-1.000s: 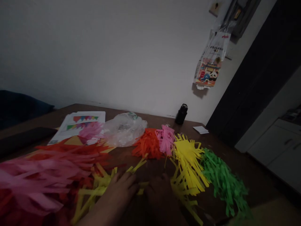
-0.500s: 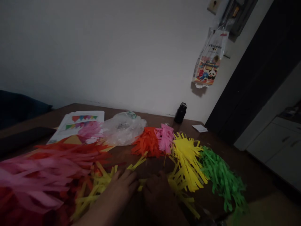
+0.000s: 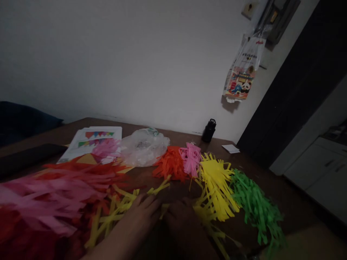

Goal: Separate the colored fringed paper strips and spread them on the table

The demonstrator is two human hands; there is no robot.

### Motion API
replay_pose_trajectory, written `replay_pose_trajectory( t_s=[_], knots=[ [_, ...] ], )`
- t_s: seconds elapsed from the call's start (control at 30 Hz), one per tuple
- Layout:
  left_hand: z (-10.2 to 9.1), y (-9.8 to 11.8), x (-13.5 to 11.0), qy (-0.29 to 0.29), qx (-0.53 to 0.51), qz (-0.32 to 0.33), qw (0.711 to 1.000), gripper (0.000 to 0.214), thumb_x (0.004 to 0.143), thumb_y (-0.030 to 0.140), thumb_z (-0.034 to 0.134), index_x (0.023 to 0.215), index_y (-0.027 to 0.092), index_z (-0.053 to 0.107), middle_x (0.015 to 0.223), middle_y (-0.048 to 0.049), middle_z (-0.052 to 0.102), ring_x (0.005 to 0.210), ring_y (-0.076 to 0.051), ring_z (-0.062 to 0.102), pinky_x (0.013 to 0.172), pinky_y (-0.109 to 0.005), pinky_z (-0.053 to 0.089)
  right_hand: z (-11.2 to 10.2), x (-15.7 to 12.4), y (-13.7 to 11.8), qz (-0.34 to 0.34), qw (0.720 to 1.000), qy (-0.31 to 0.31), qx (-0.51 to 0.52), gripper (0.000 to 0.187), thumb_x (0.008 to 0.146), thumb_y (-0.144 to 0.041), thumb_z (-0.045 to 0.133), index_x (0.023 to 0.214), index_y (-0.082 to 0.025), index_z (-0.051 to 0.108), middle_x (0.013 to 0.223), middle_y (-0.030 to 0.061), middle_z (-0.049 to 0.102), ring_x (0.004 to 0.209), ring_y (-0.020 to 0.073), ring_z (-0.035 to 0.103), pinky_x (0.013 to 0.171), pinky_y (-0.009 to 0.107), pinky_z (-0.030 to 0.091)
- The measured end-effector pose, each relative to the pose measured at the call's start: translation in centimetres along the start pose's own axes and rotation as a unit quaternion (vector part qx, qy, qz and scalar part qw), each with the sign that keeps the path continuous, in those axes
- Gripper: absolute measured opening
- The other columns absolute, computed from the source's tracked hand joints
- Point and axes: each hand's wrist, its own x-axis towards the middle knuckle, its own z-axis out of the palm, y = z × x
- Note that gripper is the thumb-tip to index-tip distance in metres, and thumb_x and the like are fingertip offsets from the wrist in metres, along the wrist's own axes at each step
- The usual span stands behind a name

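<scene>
My left hand (image 3: 146,209) and my right hand (image 3: 180,216) are side by side at the table's near part. Both have curled fingers closed on the middle of a yellow fringed paper (image 3: 164,209), a bit of which shows between them. Its cut strips spread out past my left wrist and past my right hand. Fingertips are dark and partly hidden. Just right of my right hand lies a bright yellow paper tassel (image 3: 217,184), with a green tassel (image 3: 256,198) beyond it. Behind my hands are an orange tassel (image 3: 172,164) and a pink tassel (image 3: 192,159).
Pink fringed paper (image 3: 54,202) lies over red strips at the left. Farther back are printed sheets (image 3: 78,144), a crumpled clear plastic bag (image 3: 143,146), a black bottle (image 3: 208,130) and small white cards (image 3: 231,148). A printed panda bag (image 3: 242,79) hangs on the wall.
The view has shifted very slightly. My hands stay in nearly the same place on the yellow paper, with only a small movement of the fingers.
</scene>
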Motion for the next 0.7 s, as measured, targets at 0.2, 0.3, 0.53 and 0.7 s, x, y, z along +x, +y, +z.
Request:
replay_pose_trajectory(
  t_s=[0.2,0.3,0.53,0.7],
  knots=[
    [0.1,-0.7,0.1,-0.042,-0.017,-0.019,0.999,0.028,0.085,0.002,0.055,0.090,0.022,0.075,0.103,-0.0047,0.072,0.105,-0.026,0.060,0.094,-0.041,0.041,-1.3,-0.2,0.7,0.017,1.000,0.002,-0.005,0.013,0.094,-0.019,0.057,0.081,-0.020,0.060,0.083,0.0011,0.065,0.079,0.0193,0.055,0.082,0.037,0.036],
    [-0.5,-0.4,0.2,-0.066,-0.021,-0.039,0.997,0.035,0.084,0.000,0.048,0.095,0.020,0.075,0.109,-0.0078,0.072,0.106,-0.029,0.061,0.092,-0.045,0.043,-2.0,-0.1,0.4,0.046,0.999,-0.017,-0.022,0.010,0.090,-0.015,0.062,0.081,-0.020,0.060,0.082,0.0022,0.065,0.077,0.0210,0.055,0.078,0.038,0.037],
    [-3.1,1.5,0.3,-0.096,-0.018,-0.103,0.990,0.033,0.086,0.005,0.044,0.099,0.013,0.074,0.113,-0.0170,0.069,0.109,-0.035,0.061,0.093,-0.054,0.044,-2.0,0.0,-0.8,0.158,0.984,-0.076,-0.026,0.013,0.090,-0.011,0.052,0.089,-0.018,0.064,0.086,0.0066,0.063,0.083,0.0237,0.055,0.078,0.039,0.040],
    [-3.3,1.2,0.3,-0.065,-0.026,-0.114,0.991,0.032,0.094,0.011,0.041,0.101,0.014,0.072,0.112,-0.0164,0.068,0.106,-0.032,0.063,0.090,-0.052,0.044,-2.1,0.2,-1.0,0.191,0.980,-0.057,-0.017,0.026,0.089,-0.011,0.051,0.112,-0.017,0.062,0.095,0.0077,0.064,0.086,0.0246,0.056,0.081,0.042,0.041]
  ],
)
